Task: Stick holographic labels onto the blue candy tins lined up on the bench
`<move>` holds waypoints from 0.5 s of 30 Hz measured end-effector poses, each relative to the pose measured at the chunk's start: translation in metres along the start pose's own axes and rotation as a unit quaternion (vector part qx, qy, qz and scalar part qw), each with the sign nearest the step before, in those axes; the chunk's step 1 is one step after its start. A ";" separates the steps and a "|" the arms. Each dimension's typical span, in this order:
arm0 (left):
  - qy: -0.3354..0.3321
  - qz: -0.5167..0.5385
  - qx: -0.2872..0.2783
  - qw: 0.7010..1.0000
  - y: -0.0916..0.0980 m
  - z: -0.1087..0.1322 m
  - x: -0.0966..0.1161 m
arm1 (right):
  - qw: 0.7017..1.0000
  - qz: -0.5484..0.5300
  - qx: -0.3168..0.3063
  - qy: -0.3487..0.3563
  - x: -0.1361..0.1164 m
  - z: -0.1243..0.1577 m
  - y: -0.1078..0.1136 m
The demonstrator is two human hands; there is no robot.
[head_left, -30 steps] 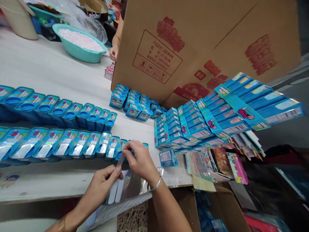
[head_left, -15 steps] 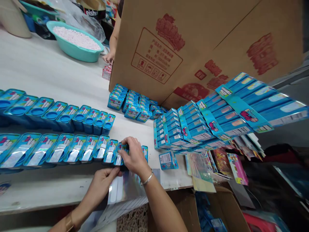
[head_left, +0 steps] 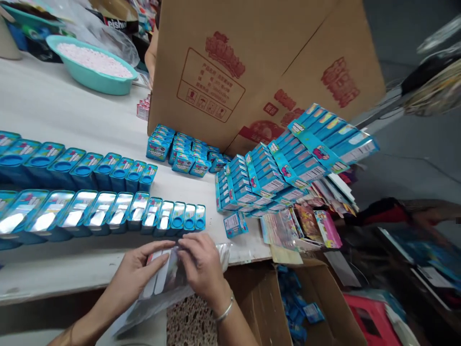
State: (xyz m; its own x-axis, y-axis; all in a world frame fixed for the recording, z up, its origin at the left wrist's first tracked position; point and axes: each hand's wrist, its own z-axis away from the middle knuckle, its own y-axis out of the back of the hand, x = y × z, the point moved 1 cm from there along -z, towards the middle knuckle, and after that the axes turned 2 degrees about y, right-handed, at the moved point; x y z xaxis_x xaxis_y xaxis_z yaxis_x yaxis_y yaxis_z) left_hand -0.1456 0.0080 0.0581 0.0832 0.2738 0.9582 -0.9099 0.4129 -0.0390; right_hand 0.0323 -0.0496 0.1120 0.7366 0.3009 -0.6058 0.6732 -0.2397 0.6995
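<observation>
My left hand pinches a shiny sheet of clear, silvery stickers by its upper edge, thumb on top. The fingers of my right hand are bent closed at the same sheet's top right; whether a single sticker is between them I cannot tell. Just beyond both hands runs the front row of small blue candy containers. Silvery strips lie over most of their lids, while the lids at the right end show round blue recesses and no strip. A second row of blue containers stands behind.
A large cardboard box stands at the back, with blue packs stacked before it. Strapped blue boxes pile up at the right. One blue pack lies near the table edge. A turquoise basin sits back left. Below is an open carton.
Both hands have come together over the sticker sheet; my right hand has left the container it was pressing near the row's right end. The view has shifted slightly.
</observation>
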 end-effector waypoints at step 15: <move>-0.004 -0.067 0.069 0.995 -0.022 0.012 0.017 | 0.981 0.159 0.054 0.100 -0.004 0.038 -0.011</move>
State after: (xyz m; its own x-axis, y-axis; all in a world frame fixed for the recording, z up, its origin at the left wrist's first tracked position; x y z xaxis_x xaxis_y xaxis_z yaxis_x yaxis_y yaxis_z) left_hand -0.1291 -0.0072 0.0790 0.2047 0.2176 0.9543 -0.9380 0.3222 0.1277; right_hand 0.0244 -0.0830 0.0928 0.8898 0.3684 -0.2692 0.4228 -0.4438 0.7901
